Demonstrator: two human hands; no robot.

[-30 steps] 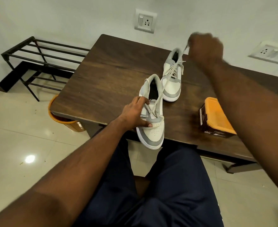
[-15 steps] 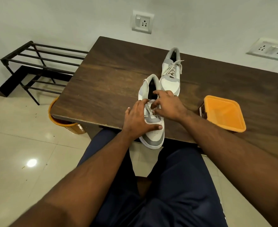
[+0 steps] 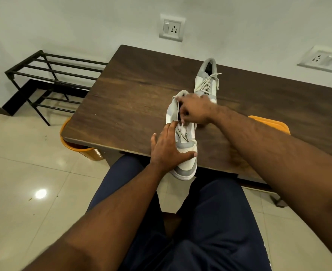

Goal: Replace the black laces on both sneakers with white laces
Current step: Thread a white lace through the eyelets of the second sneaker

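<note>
Standing at far left against the wall is a black metal shoe rack (image 3: 50, 79); an orange bin (image 3: 79, 151) sits on the floor, half under the near left corner of the dark wooden table (image 3: 134, 98); the left hand (image 3: 167, 149) lies with fingers nearly straight against the side of the near sneaker (image 3: 184, 145), thumb across its toe, which overhangs the table's near edge; the right hand (image 3: 195, 110) curls over the same sneaker's collar, fingertips pinching a white lace (image 3: 181, 124) at the upper eyelets; behind it the far sneaker (image 3: 207, 83) rests on the table, already threaded with white lace; an orange-lidded box (image 3: 268, 123) shows past the right forearm; two wall sockets sit above
</note>
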